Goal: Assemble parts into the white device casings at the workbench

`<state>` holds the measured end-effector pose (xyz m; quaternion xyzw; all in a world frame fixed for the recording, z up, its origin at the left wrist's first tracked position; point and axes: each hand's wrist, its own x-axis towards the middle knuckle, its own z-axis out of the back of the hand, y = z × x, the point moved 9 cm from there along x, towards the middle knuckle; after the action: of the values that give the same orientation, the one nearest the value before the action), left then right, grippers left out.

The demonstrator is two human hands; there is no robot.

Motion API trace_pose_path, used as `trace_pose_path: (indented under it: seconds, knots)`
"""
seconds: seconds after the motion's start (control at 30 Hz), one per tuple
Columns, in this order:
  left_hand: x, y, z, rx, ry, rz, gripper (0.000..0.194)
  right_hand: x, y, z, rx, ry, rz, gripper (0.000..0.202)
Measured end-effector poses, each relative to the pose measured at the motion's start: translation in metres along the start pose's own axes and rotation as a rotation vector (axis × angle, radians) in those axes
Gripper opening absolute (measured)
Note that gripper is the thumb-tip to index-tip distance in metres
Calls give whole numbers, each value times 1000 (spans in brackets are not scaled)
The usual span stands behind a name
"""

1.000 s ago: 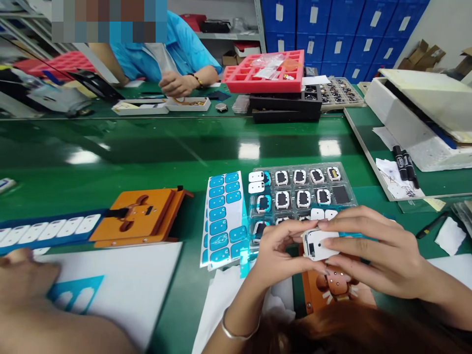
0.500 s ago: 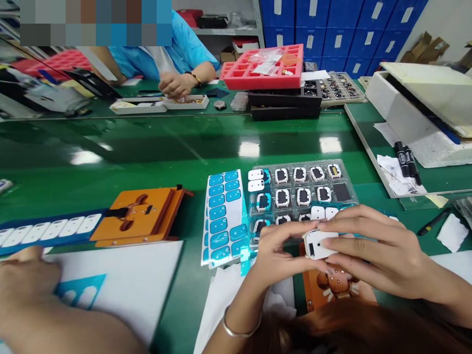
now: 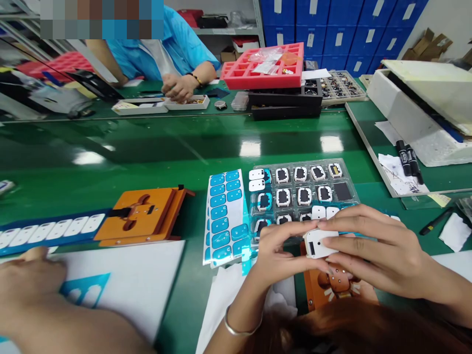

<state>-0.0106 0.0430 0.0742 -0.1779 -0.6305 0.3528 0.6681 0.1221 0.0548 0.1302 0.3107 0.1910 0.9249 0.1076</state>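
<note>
Between my two hands is a small white case (image 3: 316, 245) with rounded corners, a dark slot and a small dark hole in its face. The thumb and forefinger of my left hand (image 3: 280, 250) grip its left edge; a metal bangle is on that wrist. My right hand (image 3: 379, 253) covers the other side, with fingertips resting on its face. Just beyond lies a clear tray (image 3: 313, 184) of white watch-like frames with dark insides, some with blue film. Left of it are sheets of blue rounded stickers (image 3: 220, 216). An orange block with a bear figure (image 3: 341, 282) is below my hands.
At left a co-worker's hand (image 3: 33, 273) lies on a white board (image 3: 147, 275), by an orange fixture (image 3: 143, 216) and a strip of white plates (image 3: 55, 230). Another person's hands work across the bench. A red tray (image 3: 263, 73) and white foam box (image 3: 405, 115) stand behind.
My hands and the white case look nearly unchanged. The whole view has shifted very slightly, and the co-worker's hand at left sits a little further right in the picture.
</note>
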Motion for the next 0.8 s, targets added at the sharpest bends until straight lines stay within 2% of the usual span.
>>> trace_pose_path:
  seconds: [0.6, 0.8]
  knots:
    - [1, -2, -1, 27, 21, -29, 59, 0, 3, 1, -34, -11, 19, 17]
    - [-4, 5, -1, 6, 20, 69, 59, 1, 3, 0, -39, -10, 19, 17]
